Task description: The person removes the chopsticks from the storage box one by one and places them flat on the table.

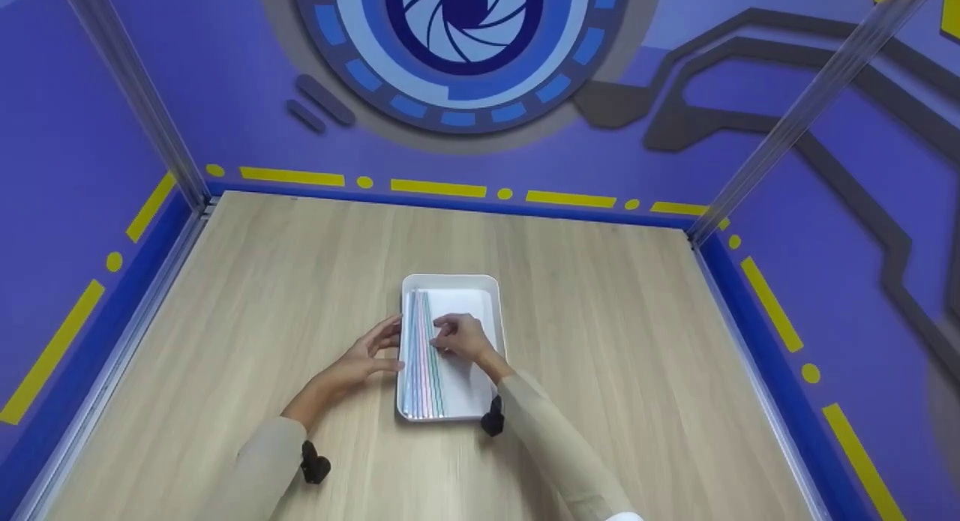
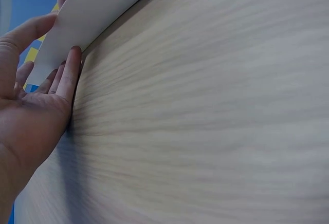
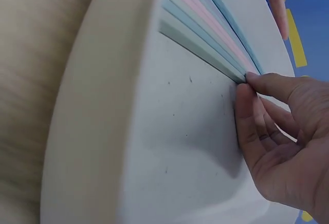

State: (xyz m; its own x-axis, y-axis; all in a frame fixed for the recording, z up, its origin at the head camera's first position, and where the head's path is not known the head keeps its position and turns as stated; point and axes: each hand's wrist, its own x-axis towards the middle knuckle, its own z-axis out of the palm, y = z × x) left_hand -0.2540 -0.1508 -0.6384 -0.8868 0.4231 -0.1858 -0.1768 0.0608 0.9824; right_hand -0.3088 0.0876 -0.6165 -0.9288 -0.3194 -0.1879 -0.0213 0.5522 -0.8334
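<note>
A white rectangular tray (image 1: 471, 410) lies on the table, its long sides running away from me. Slim pastel sticks (image 1: 417, 356) in blue, pink and green lie side by side along its left half; their exact kind is unclear. My right hand (image 1: 463, 337) is inside the tray, thumb and index fingertips touching the outer side of the rightmost green stick (image 3: 205, 54). Both tips sit on that one side, close together. My left hand (image 1: 367, 356) rests against the tray's left wall with fingers spread, and its fingertips touch the white outer wall (image 2: 97, 13) in the left wrist view.
The light wooden table (image 1: 600, 341) surrounds the tray. Blue printed panels (image 1: 525, 154) stand behind and at both sides, with metal posts (image 1: 810, 109) at the corners. Small black devices (image 1: 315, 465) sit at both wrists. The tray's right half shows bare white floor (image 3: 175, 131).
</note>
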